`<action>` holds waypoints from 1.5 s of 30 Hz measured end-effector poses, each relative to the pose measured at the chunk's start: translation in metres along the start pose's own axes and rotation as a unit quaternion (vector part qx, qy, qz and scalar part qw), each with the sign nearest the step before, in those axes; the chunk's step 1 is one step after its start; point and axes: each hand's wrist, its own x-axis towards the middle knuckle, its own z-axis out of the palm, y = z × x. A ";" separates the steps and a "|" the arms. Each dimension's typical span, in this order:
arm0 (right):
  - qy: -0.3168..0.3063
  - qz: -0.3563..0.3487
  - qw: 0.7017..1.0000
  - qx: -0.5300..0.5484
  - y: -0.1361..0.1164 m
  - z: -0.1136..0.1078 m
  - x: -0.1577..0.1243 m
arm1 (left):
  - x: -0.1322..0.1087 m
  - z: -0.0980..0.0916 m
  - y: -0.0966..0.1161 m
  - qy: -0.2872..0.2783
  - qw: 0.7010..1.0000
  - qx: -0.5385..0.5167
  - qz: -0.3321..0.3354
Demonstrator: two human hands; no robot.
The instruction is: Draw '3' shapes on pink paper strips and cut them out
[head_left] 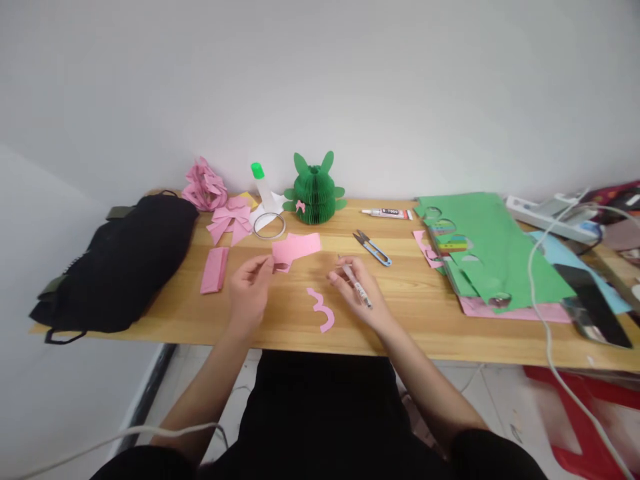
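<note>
My left hand (251, 288) is pinched at the lower left edge of some pink paper (299, 247) near the middle of the table; whether it grips that paper or a smaller piece is hidden by the fingers. My right hand (361, 293) holds a slim pen (361, 292) with a whitish barrel, its tip pointing up and left. Between my hands, a pink paper cutout shaped like a 3 (321, 309) lies flat. Behind them a green honeycomb-paper figure (315, 190) with ears and a small pink bow stands upright.
Blue-handled snips (373, 248) and a glue tube (387, 213) lie right of centre. Green sheets (495, 247), a power strip (550, 217) and a phone (593, 303) are at right. A black bag (125, 267), pink bow (231, 220) and glue bottle (263, 187) sit left.
</note>
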 end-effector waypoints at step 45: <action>-0.185 -0.095 0.947 -0.243 0.022 -0.050 -0.009 | -0.026 0.038 0.011 -0.424 0.799 0.259 0.338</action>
